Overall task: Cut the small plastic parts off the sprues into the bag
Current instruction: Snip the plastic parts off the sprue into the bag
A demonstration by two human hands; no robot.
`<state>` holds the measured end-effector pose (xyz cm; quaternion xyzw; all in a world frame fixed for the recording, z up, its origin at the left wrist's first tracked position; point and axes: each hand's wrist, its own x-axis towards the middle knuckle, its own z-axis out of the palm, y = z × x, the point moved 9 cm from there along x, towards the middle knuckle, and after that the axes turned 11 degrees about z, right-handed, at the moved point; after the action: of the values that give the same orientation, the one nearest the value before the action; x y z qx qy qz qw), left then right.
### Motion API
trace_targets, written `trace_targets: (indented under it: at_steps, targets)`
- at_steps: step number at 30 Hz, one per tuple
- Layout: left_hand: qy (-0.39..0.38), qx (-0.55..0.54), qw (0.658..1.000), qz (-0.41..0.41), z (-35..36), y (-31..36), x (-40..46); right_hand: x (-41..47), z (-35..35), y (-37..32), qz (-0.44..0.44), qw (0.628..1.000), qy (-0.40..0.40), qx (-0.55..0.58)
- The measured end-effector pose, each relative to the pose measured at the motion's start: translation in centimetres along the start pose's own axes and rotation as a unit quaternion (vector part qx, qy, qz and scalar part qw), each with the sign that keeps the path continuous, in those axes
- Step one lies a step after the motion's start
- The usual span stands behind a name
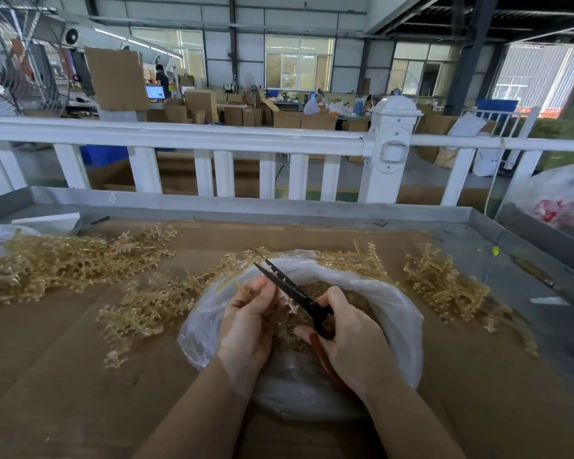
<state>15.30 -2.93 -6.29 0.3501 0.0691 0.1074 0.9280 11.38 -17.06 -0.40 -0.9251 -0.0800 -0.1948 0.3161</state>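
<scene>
Item: tan sprue (279, 286), apparently lying along the open scissors (290, 291) blades, pinched by the left hand (249, 321) over the clear bag (395, 313); right hand (352, 336) gripped the handles; uncut sprue piles (63, 263) flanked both sides.

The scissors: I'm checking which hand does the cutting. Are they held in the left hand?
No: the right hand grips the scissors over the bag, while the left hand holds a sprue.

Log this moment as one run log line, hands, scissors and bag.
left hand: holds sprue | right hand: grips scissors, blades open | bag: open beneath, cut parts inside
</scene>
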Motion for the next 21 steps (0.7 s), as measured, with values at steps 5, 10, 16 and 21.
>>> trace_targets:
  at_steps: [5, 10, 16, 21]
  targets:
    - [0.002, 0.025, 1.0, 0.016, -0.04, 0.34, 0.01, -0.01, 0.09, 0.14, 0.0, 1.0, 0.004, -0.006]
    - [-0.015, 0.057, 0.998, 0.031, 0.28, 0.53, 0.02, 0.06, 0.34, 0.39, 0.0, 1.0, -0.01, -0.005]
    - [-0.022, 0.07, 0.997, 0.03, 0.44, 0.6, -0.03, 0.3, 0.41, 0.45, -0.004, 1.0, -0.017, 0.004]
    - [-0.017, 0.05, 0.998, 0.017, 0.41, 0.47, -0.27, 0.48, 0.55, 0.4, -0.006, 1.0, -0.021, -0.001]
